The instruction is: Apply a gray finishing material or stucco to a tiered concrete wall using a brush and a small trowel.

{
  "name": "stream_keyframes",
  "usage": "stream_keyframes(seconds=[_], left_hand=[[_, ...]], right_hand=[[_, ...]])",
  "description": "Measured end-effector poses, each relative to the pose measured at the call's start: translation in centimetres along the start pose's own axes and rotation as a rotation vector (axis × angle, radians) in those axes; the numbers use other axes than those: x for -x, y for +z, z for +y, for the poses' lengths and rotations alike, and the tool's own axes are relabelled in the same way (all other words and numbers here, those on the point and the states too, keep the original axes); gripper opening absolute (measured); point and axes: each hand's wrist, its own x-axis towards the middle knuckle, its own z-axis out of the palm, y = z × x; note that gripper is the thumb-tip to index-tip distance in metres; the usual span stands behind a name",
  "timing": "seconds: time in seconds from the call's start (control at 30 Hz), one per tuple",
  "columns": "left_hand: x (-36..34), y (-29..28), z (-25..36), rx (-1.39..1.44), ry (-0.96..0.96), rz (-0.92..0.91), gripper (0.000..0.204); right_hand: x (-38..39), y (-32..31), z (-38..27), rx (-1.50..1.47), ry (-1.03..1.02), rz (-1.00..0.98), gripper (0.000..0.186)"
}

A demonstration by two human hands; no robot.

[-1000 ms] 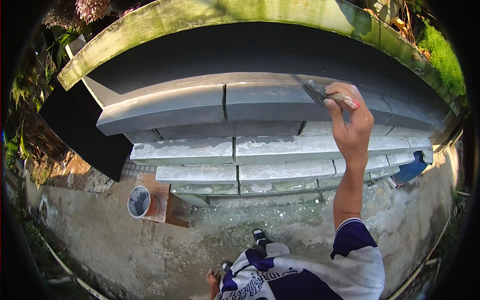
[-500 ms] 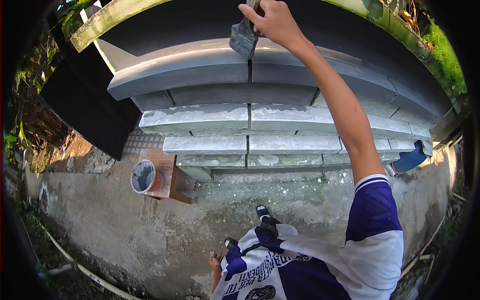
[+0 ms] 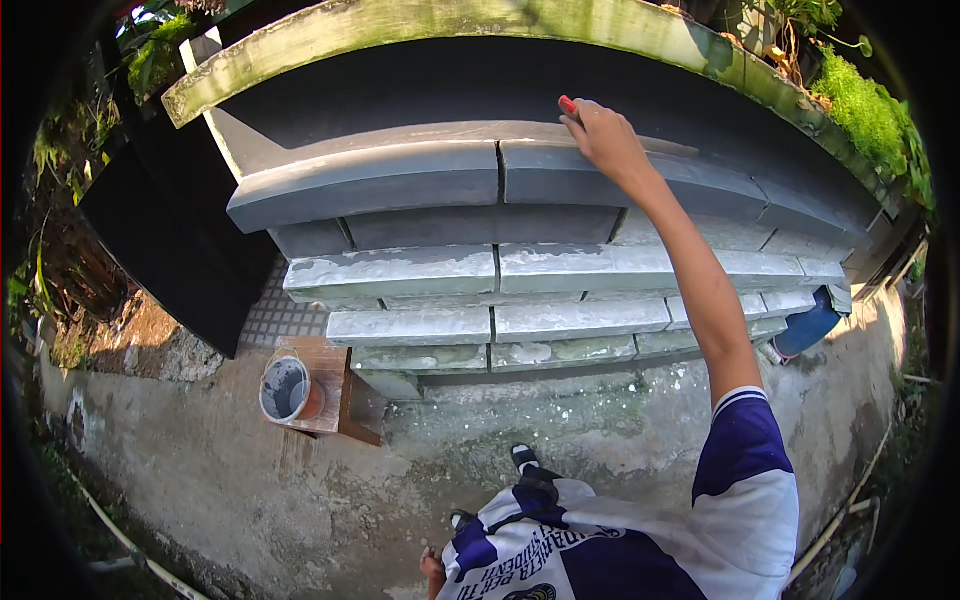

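Observation:
My right hand is stretched far forward over the top grey ledge, closed around a paintbrush. Only the red end of the brush's handle shows past my fingers; its bristles are hidden behind the hand. Dark grey paint covers the wall behind the ledge and the ledge's front. Below, the lower steps are whitish and patchy. My left hand hangs low beside my body, small in view, and its grip is not clear.
A paint bucket with grey inside stands on a brown wooden stool at the left. Overhead runs a mossy concrete edge. A black panel leans at the left, and a blue container lies at the right.
My right hand has moved right and lower in the picture with the brush, whose bristles have gone out of sight. The view has tilted up, showing more of the mossy edge.

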Motion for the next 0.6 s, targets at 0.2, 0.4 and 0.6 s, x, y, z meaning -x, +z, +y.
stream_keyframes(seconds=[0.2,0.4,0.6], left_hand=[[-0.3,5.0,4.3,-0.269,-0.126,0.041,0.033],[0.0,11.8,8.6,-0.389,0.007,-0.022,0.027],[3.4,13.8,8.0,-0.286,0.058,0.002,0.027]], right_hand=[[2.4,-0.3,-11.9,-1.116,0.180,-0.200,0.028],[5.5,-1.4,-9.3,-0.605,-0.289,0.190,0.017],[5.6,-0.4,-0.3,0.129,0.114,0.224,0.014]])
